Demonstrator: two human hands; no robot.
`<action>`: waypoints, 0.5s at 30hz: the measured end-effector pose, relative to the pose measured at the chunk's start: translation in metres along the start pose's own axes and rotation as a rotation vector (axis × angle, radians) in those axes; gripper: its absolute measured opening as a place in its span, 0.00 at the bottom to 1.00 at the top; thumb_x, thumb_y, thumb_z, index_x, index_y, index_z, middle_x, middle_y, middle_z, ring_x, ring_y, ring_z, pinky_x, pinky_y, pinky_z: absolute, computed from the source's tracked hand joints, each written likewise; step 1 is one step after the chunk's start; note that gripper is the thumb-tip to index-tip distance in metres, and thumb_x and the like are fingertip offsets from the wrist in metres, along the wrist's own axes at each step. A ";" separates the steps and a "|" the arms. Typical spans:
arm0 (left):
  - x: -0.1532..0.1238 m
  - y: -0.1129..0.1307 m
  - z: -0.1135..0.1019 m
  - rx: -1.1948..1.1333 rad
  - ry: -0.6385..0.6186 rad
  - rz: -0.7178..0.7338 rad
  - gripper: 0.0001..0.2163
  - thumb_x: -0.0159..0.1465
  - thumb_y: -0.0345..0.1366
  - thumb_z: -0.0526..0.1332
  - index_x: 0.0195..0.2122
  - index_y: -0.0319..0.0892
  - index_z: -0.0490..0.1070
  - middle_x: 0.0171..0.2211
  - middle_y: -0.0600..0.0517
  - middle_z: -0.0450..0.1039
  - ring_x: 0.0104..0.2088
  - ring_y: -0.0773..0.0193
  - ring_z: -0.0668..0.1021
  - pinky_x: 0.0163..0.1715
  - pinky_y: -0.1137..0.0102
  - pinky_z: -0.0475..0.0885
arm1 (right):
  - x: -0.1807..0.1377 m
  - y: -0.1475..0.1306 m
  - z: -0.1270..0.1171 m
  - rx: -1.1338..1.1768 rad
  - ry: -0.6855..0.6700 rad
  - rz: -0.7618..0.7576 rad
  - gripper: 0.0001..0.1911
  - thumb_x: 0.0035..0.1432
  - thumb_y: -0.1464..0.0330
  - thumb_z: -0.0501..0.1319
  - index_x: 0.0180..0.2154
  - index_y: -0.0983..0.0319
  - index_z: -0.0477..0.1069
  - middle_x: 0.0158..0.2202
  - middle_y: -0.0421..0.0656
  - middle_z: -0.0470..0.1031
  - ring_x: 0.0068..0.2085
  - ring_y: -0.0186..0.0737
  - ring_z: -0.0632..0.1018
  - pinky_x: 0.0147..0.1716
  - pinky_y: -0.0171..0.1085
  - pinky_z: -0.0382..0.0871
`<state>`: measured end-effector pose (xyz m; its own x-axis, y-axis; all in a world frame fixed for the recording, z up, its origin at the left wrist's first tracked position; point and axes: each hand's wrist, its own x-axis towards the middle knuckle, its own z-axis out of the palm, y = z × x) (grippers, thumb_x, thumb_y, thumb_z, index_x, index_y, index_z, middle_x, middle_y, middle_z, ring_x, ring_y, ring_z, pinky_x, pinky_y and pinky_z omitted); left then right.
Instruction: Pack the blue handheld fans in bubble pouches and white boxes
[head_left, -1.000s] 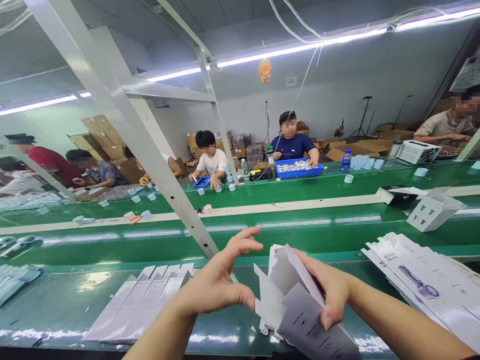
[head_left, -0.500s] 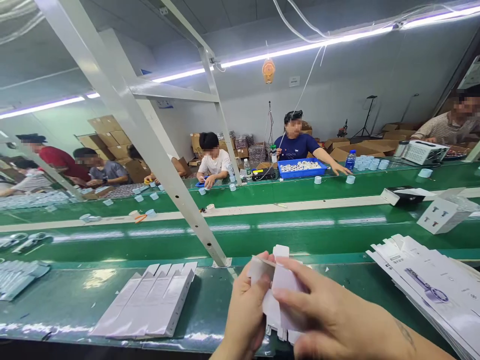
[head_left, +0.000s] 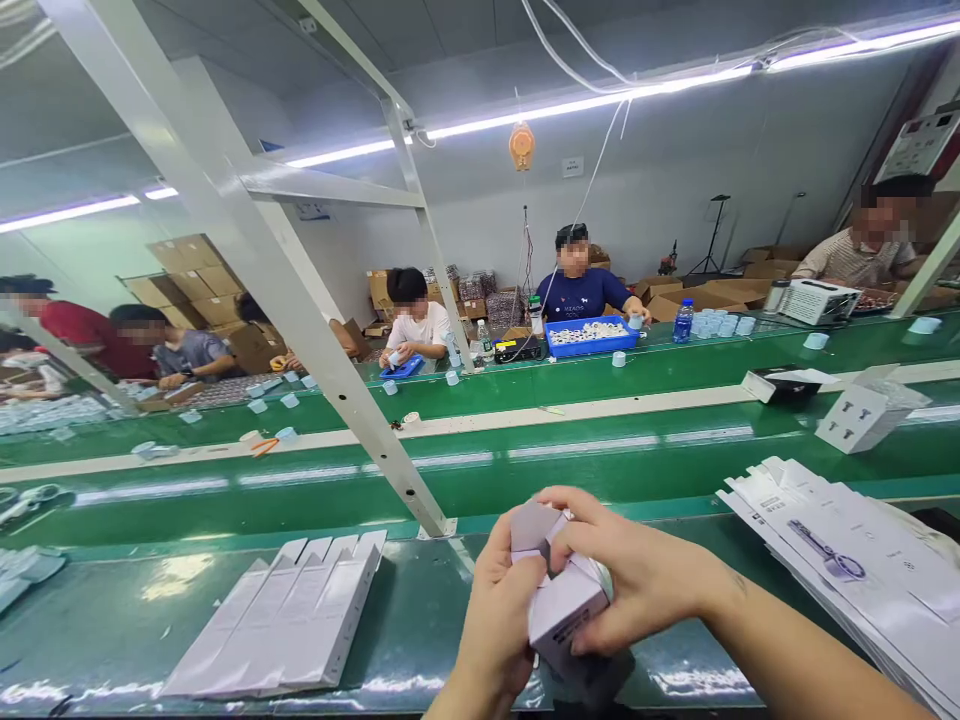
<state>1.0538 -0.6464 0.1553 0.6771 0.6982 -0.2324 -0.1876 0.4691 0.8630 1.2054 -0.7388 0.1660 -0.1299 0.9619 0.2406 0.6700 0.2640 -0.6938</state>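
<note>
Both hands, the left hand (head_left: 499,610) and right hand (head_left: 637,580), squeeze the little box (head_left: 559,600) at 6 o'clock; press the flaps gently so the card stays smooth.

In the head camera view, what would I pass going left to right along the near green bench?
Fanned row of folded grey cartons → left hand → small carton held in both hands → right hand → stack of flat printed cartons.
</note>
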 end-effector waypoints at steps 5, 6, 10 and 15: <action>0.000 -0.016 -0.003 0.124 0.238 0.221 0.14 0.53 0.35 0.64 0.42 0.44 0.76 0.36 0.50 0.80 0.33 0.60 0.80 0.32 0.70 0.73 | -0.014 -0.004 0.048 -0.023 0.298 0.194 0.63 0.39 0.61 0.76 0.67 0.57 0.37 0.69 0.60 0.42 0.67 0.66 0.55 0.60 0.58 0.60; -0.001 -0.018 -0.007 0.219 0.218 0.276 0.13 0.55 0.37 0.64 0.42 0.45 0.78 0.42 0.47 0.80 0.40 0.57 0.81 0.38 0.67 0.74 | -0.015 -0.001 0.059 0.055 0.358 0.208 0.66 0.39 0.62 0.76 0.67 0.58 0.32 0.67 0.62 0.47 0.64 0.64 0.61 0.58 0.57 0.64; -0.006 -0.009 -0.022 0.591 -0.115 0.395 0.10 0.57 0.41 0.65 0.36 0.45 0.81 0.61 0.43 0.67 0.63 0.46 0.66 0.60 0.58 0.61 | -0.011 0.016 0.081 0.314 0.428 0.192 0.52 0.47 0.70 0.69 0.63 0.58 0.37 0.54 0.53 0.69 0.47 0.48 0.78 0.46 0.45 0.74; -0.006 0.010 -0.017 0.309 -0.170 0.128 0.20 0.51 0.38 0.71 0.46 0.47 0.74 0.55 0.44 0.72 0.47 0.52 0.77 0.41 0.66 0.72 | -0.011 0.014 0.065 0.181 0.333 -0.020 0.50 0.39 0.72 0.69 0.61 0.57 0.45 0.57 0.53 0.65 0.53 0.51 0.75 0.51 0.45 0.71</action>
<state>1.0358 -0.6364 0.1575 0.7757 0.6284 -0.0584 -0.0722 0.1802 0.9810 1.1685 -0.7406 0.1097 0.1232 0.8883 0.4424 0.5259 0.3196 -0.7882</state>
